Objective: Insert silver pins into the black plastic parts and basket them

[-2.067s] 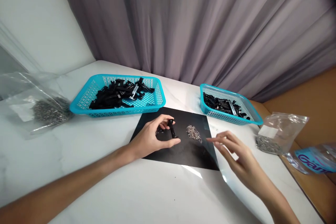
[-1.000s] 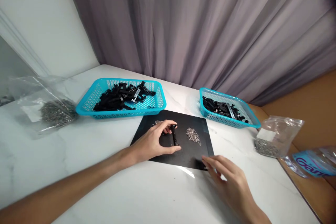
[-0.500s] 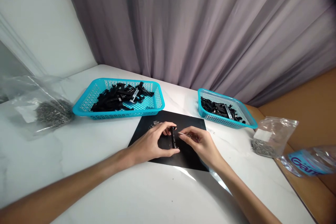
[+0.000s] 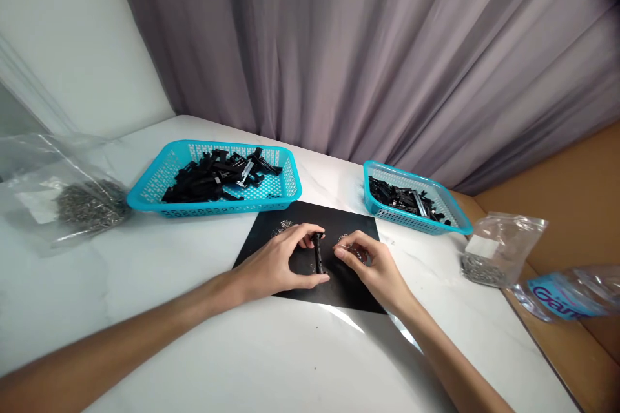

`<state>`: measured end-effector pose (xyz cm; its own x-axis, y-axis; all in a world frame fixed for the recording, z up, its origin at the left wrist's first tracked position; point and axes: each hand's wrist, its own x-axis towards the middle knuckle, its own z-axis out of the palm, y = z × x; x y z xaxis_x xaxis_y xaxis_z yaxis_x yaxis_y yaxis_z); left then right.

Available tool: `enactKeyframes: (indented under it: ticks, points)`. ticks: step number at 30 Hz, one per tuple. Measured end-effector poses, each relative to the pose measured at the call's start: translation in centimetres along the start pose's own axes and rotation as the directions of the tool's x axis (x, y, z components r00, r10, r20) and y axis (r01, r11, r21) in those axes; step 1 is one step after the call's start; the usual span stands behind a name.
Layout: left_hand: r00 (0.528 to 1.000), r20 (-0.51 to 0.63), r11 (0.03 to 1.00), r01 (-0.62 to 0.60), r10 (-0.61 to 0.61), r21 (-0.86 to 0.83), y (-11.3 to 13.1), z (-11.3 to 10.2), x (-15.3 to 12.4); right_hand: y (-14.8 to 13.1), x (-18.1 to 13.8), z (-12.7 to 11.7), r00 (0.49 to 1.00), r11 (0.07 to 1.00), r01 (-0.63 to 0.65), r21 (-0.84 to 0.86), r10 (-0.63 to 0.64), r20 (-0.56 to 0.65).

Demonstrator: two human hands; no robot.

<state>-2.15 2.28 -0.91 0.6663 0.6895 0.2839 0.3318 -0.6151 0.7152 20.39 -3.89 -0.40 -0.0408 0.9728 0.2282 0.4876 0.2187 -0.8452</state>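
Note:
My left hand [image 4: 285, 258] grips a slim black plastic part [image 4: 318, 253] by its two ends, thumb at the near end and fingers at the far end. To the right of that part, my right hand [image 4: 365, 261] pinches a thin metal pin [image 4: 343, 246] between thumb and forefinger. The pin is apart from the black part. Both hands are over a black mat [image 4: 300, 300]. A small heap of metal pieces [image 4: 283, 227] lies on the mat behind my left hand, and another [image 4: 345, 238] is partly hidden by my right fingers.
A blue basket [image 4: 213, 208] of black parts stands at the back left, a second blue basket [image 4: 416, 222] at the back right. Clear bags of metal pieces lie at the left [image 4: 92, 203] and right [image 4: 484, 264]. A plastic bottle [image 4: 566, 293] lies at the right edge.
My right hand has drawn slightly to the right, widening the gap between the pin and the black part. My left hand keeps its hold. The view has shifted slightly.

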Motion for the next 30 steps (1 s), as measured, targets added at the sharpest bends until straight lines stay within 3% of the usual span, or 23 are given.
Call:
enactKeyframes:
  ticks: [9,15,24,30]
  points:
    - [0.999,0.031,1.000,0.017,-0.018,0.010,0.11,-0.02,-0.05,0.50,-0.15,0.63,0.999,0.989,-0.034,0.143,0.030,0.034]
    - [1.000,0.017,1.000,0.007,-0.008,0.005,0.18,-0.05,-0.16,0.55,-0.22,0.86,0.998,0.941,-0.055,0.333,0.060,-0.006]
    - [0.999,0.037,0.999,-0.040,0.039,0.011,0.30,0.04,-0.16,0.40,-0.34,0.58,0.999,0.981,0.016,0.195,-0.010,-0.032]
    - [0.997,0.065,1.000,-0.030,0.031,-0.004,0.38,0.06,-0.34,-0.02,-0.59,0.80,0.981,0.997,0.074,0.021,-0.069,-0.184]
